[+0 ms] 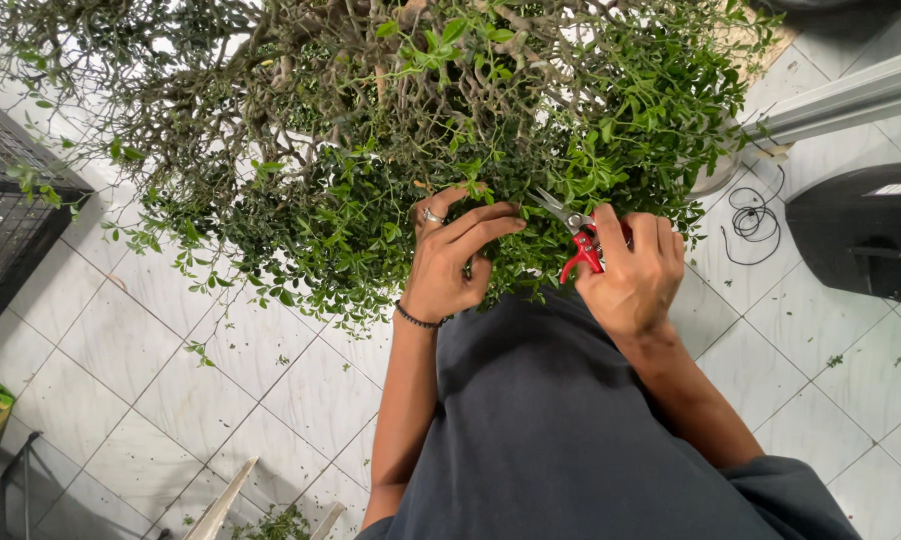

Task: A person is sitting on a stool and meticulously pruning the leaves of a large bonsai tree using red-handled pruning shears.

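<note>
Trimming step on the shrub (371,150), ahead at chest height. Right hand (631,275) fingers clamped on red shears (579,240), blades slightly apart in foliage. Left hand (456,260) fingers together, parting twigs. Next probably needs blades seated on one stem.

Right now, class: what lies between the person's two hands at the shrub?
In the head view, leafy green twigs of the shrub fill the gap between the left hand and the right hand, with the blades of the red-handled shears reaching in.
</note>
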